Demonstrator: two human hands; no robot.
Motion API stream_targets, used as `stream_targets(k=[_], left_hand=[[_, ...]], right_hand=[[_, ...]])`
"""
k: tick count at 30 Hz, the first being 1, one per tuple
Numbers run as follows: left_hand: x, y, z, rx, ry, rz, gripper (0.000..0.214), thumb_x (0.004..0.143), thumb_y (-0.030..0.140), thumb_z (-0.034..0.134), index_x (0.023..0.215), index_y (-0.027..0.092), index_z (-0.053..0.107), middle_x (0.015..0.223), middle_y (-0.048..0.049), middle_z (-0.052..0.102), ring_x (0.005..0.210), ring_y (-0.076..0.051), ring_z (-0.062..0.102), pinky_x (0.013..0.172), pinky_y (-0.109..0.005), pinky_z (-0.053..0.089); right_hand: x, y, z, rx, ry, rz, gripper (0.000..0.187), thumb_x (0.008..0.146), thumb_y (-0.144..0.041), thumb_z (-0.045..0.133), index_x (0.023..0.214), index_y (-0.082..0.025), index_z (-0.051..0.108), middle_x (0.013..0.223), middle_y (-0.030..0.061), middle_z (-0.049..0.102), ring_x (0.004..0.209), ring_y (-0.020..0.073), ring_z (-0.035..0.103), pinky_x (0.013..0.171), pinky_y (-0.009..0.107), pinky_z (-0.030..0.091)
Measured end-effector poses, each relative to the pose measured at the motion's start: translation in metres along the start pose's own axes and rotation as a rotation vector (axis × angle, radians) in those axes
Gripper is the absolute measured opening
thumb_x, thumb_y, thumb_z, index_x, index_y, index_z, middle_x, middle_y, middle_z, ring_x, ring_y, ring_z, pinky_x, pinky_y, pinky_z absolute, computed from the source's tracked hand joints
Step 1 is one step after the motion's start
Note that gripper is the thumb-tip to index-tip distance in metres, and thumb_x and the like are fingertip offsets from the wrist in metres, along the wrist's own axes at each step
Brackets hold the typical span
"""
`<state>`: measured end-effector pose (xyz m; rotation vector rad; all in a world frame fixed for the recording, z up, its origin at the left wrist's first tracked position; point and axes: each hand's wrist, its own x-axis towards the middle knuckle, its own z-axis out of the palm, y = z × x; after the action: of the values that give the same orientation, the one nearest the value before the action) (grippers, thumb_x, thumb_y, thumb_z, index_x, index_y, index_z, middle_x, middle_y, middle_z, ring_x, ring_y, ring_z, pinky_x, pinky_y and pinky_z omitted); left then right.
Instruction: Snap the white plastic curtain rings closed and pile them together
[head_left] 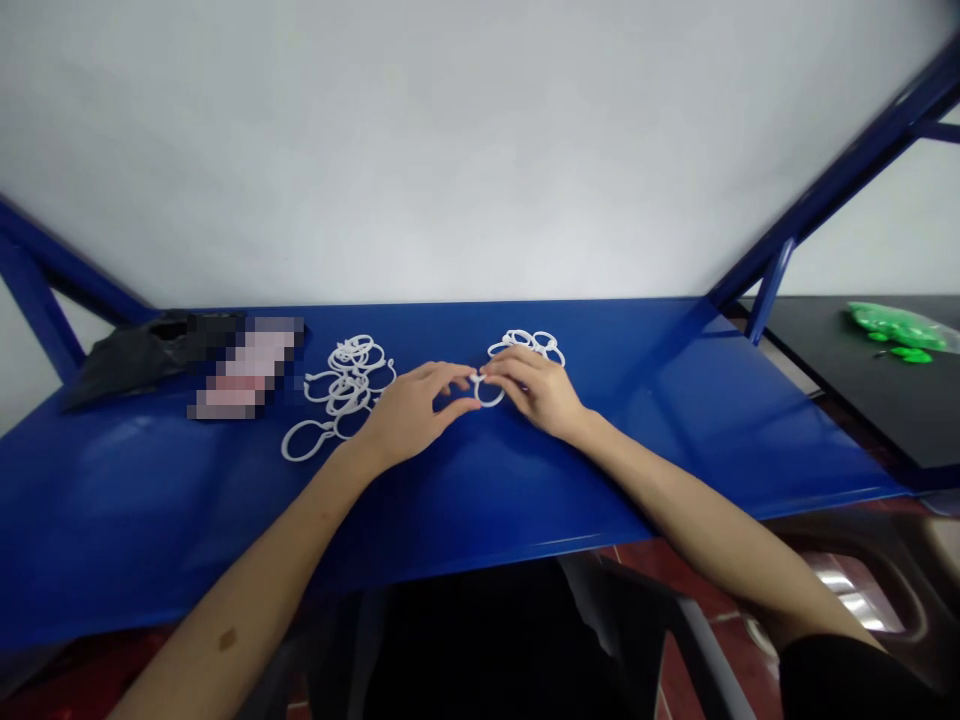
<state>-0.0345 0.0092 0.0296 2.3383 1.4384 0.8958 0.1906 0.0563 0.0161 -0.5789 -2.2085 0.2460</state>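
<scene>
A white plastic ring [490, 404] with a small clasp at its top is held between my two hands, just over the blue table. My left hand [412, 408] pinches at its left side, thumb and fingertips at the clasp. From the other side my right hand [541, 388] grips the same ring with thumb and fingers. Left of my left hand lies a loose pile of white rings [349, 380], with one ring [301, 458] at its near edge. A smaller group of white rings [525, 340] sits behind my right hand, partly hidden by it.
The blue table [637, 400] meets a pale wall at the back. A black plastic bag [127, 365] and a blurred pinkish item [247, 370] lie at the left. Blue metal struts rise at both ends. Green pieces in a clear bag [896, 325] rest on a black table [817, 390].
</scene>
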Motion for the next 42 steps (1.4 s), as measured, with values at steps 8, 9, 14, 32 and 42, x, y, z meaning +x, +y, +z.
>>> stream_targets(k=[8, 9, 14, 32, 42], left_hand=[[-0.004, -0.048, -0.029, 0.323, -0.135, 0.015, 0.032, 0.08, 0.018, 0.052, 0.107, 0.023, 0.069, 0.115, -0.0048, 0.069, 0.109, -0.027, 0.057, 0.109, -0.05, 0.037], [-0.004, -0.051, -0.029, 0.325, -0.153, 0.001, 0.03, 0.08, 0.02, 0.052, 0.105, 0.024, 0.07, 0.113, -0.0049, 0.07, 0.109, -0.028, 0.056, 0.108, -0.05, 0.036], [-0.003, -0.054, -0.024, 0.305, -0.188, -0.05, 0.022, 0.087, 0.029, 0.051, 0.097, 0.026, 0.071, 0.099, -0.0045, 0.073, 0.101, -0.027, 0.057, 0.097, -0.048, 0.039], [0.002, -0.01, -0.011, 0.133, 0.082, -0.11, 0.017, 0.089, 0.029, 0.056, 0.073, 0.022, 0.056, 0.068, 0.0005, 0.063, 0.074, -0.018, 0.056, 0.071, -0.034, 0.044], [0.002, -0.001, 0.0, -0.066, -0.017, -0.131, 0.02, 0.093, 0.029, 0.052, 0.079, 0.022, 0.064, 0.073, 0.0014, 0.064, 0.073, -0.016, 0.057, 0.067, -0.029, 0.044]], right_hand=[[-0.005, 0.047, -0.031, -0.264, 0.173, 0.36, 0.015, 0.095, -0.024, 0.061, 0.103, -0.018, 0.072, 0.087, 0.0048, 0.067, 0.07, 0.0156, 0.061, 0.07, 0.032, 0.052], [-0.006, 0.051, -0.032, -0.268, 0.159, 0.388, 0.014, 0.094, -0.024, 0.062, 0.102, -0.018, 0.071, 0.086, 0.0043, 0.067, 0.07, 0.0158, 0.06, 0.071, 0.032, 0.051], [-0.006, 0.054, -0.028, -0.316, 0.096, 0.449, 0.01, 0.093, -0.025, 0.061, 0.09, -0.021, 0.07, 0.086, 0.0042, 0.069, 0.082, 0.0195, 0.06, 0.077, 0.033, 0.047], [-0.001, -0.009, -0.014, -0.149, -0.011, 0.059, 0.022, 0.1, -0.031, 0.056, 0.116, -0.019, 0.066, 0.107, 0.0094, 0.068, 0.102, 0.0218, 0.063, 0.087, 0.038, 0.055], [0.0, -0.027, -0.008, 0.012, -0.102, -0.122, 0.017, 0.102, -0.023, 0.051, 0.109, -0.017, 0.065, 0.105, 0.0105, 0.069, 0.099, 0.02, 0.065, 0.087, 0.035, 0.057]])
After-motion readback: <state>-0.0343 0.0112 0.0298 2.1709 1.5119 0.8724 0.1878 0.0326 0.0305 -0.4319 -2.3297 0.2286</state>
